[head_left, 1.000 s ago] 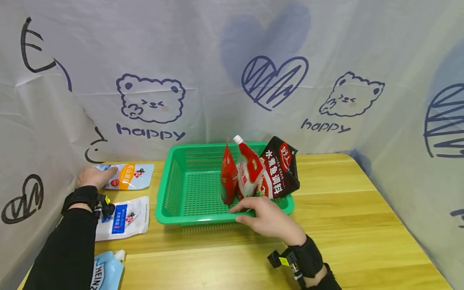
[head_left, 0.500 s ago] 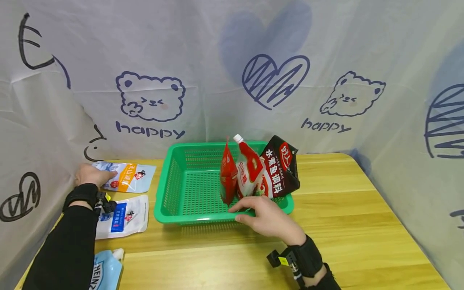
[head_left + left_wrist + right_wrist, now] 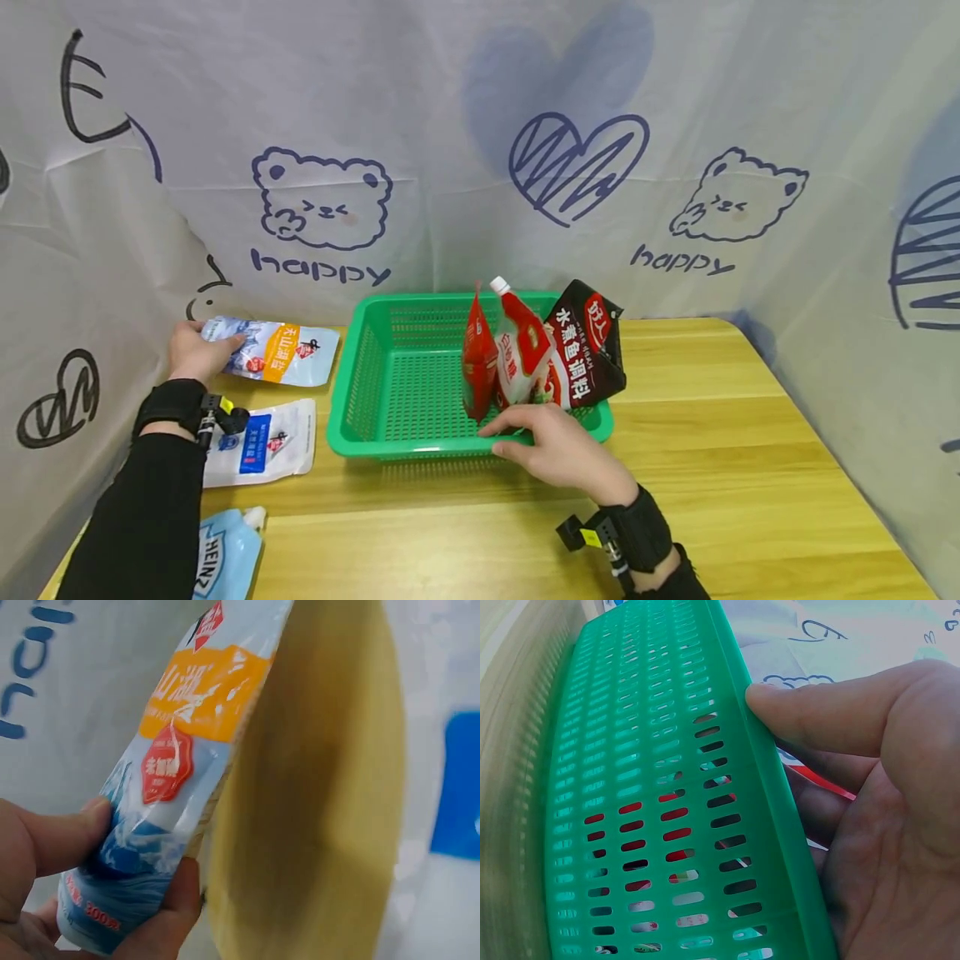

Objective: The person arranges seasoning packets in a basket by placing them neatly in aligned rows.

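My left hand (image 3: 198, 348) pinches the end of a blue, white and orange salt packet (image 3: 273, 350) between thumb and fingers. In the left wrist view this salt packet (image 3: 184, 750) stands tilted over the wooden table. My right hand (image 3: 555, 446) holds the front rim of a green plastic basket (image 3: 420, 448), thumb outside and fingers inside. Close up in the right wrist view, the thumb (image 3: 810, 712) lies on the rim of the basket (image 3: 652, 780). Inside its right part stand a red packet (image 3: 478, 358), a red-and-white capped pouch (image 3: 519, 350) and a black seasoning packet (image 3: 588, 342).
A white packet with a blue label (image 3: 262, 442) lies in front of the left hand's packet. Nearer still is a light blue Heinz pouch (image 3: 228, 554), partly covered by the left sleeve. A printed cloth (image 3: 450, 167) hangs behind and beside the wooden table (image 3: 720, 467).
The left hand has taken the salt packet up by its end and shifted it slightly right and back. The right hand keeps its hold on the basket rim. The view has shifted a little.
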{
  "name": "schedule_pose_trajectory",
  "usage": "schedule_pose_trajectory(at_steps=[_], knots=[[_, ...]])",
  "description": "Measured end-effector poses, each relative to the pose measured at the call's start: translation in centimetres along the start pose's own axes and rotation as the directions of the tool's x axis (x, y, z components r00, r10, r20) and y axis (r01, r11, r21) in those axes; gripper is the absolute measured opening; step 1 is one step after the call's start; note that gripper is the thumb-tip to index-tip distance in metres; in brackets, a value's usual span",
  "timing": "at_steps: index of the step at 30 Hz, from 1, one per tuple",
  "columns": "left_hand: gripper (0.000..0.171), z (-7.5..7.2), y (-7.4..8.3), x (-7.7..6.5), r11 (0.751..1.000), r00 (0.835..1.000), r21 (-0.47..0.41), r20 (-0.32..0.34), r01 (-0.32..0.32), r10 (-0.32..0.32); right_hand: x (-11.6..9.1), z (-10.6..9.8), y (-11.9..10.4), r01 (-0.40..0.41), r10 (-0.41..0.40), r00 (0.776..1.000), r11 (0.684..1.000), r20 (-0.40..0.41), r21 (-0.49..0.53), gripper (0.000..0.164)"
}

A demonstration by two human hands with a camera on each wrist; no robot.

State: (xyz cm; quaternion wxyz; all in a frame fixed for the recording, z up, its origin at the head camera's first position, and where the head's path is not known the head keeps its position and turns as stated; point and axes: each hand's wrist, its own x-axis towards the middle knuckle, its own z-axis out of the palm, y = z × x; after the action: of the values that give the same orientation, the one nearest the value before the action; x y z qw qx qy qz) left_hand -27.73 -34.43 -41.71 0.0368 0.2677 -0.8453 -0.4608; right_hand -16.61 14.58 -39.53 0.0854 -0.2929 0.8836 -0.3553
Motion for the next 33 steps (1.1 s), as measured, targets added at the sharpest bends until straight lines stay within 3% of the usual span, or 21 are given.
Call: schedule_pose_trajectory(at_steps=[6,10,13,16,23,29,33], knots=[[0.073,-0.2,1.3,-1.4,0.988,0.996,-0.152,-0.088,0.005,-0.018,0.2,0.0,0.0,0.007,-0.007,1.0,1.0,-0.001,-0.005,0.022],[0.073,-0.4,2.2,-2.6,0.947,0.99,-0.319,-0.117,0.039,-0.081,0.2,0.0,0.0,0.004,-0.004,1.0,1.0,-0.001,-0.01,0.022],[0.067,-0.4,2.8,-3.6,0.878,0.984,-0.476,-0.131,0.046,-0.123,0.2,0.0,0.1,-0.001,0.001,1.0,1.0,-0.002,-0.009,0.022],[0.059,-0.2,3.6,-4.8,0.784,0.98,-0.621,-0.145,0.02,-0.139,0.1,0.1,0.1,-0.003,0.003,1.0,1.0,-0.009,-0.011,0.022],[0.057,0.9,5.6,-8.4,0.621,0.982,-0.783,-0.146,-0.04,-0.12,0.1,0.1,0.1,-0.003,0.003,1.0,1.0,-0.004,-0.011,0.022],[0.059,2.4,7.2,-11.8,0.465,0.991,-0.878,-0.135,-0.114,-0.011,0.1,0.0,0.0,0.007,-0.007,1.0,1.0,-0.003,-0.017,0.023],[0.051,4.0,8.2,-14.2,0.403,0.986,-0.9,-0.142,-0.167,0.091,0.1,0.0,-0.1,0.007,-0.007,1.0,1.0,-0.005,-0.016,0.023]])
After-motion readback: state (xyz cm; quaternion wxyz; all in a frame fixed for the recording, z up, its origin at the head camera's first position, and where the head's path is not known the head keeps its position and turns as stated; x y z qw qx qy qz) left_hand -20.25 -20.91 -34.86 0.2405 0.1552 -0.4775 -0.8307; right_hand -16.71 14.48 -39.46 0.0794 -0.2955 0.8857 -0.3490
